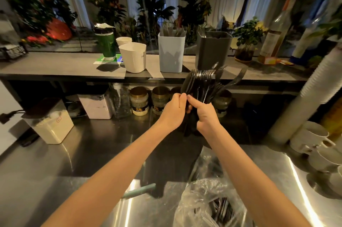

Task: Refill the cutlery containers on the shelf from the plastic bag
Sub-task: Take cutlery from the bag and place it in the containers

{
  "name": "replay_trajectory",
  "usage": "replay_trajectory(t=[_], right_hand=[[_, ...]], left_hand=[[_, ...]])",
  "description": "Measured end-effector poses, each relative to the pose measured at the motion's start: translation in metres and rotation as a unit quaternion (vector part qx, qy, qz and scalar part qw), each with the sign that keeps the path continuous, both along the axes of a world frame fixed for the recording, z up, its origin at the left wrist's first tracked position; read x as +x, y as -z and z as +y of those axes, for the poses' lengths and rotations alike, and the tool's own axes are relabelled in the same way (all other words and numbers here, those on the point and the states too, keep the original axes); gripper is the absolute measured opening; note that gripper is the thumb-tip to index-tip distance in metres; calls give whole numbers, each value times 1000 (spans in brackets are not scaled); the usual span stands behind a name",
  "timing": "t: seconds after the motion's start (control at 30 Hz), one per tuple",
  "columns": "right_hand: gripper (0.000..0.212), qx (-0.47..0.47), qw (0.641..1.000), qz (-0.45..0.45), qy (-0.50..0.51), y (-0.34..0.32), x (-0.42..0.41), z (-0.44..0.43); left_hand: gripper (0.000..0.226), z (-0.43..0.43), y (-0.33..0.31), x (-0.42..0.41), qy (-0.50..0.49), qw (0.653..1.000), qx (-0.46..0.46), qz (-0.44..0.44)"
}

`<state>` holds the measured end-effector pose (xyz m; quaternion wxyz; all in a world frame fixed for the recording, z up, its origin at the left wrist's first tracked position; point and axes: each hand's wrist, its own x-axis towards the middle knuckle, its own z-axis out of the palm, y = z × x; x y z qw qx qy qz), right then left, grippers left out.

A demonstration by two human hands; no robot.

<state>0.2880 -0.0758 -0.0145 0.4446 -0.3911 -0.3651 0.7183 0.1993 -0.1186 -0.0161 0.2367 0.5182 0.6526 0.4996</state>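
A thick bunch of black plastic cutlery [205, 83], forks and spoons fanned out at the top, is held upright over the steel counter. My left hand [174, 110] and my right hand [204, 114] both grip its handles from either side, just below the shelf edge. On the shelf [55, 66] behind stand a dark grey container [212, 50] with a few black utensils and a pale blue container [171, 53] with wrapped sticks. The clear plastic bag [209, 199] lies on the counter at the bottom right, more black cutlery inside.
Two white paper cups [132, 56] and a green cup [106, 42] stand left on the shelf. Jars [138, 103] and storage boxes [50, 121] sit under it. Tall cup stacks [303, 97] and white mugs [314, 140] crowd the right side.
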Motion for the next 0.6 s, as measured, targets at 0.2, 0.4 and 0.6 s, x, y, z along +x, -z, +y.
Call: replay_trajectory(t=[0.2,0.4,0.6], right_hand=[[43,78,996,16,-40,-28,-22,29],[22,193,980,12,-42,-78,-48,75],[18,326,943,-42,-40,-145,-69,113]], left_hand=[[34,22,-37,-26,6,998,26,51],[29,67,-85,-61,62,995,25,74],[24,103,-142,-93,115,991,66,32]])
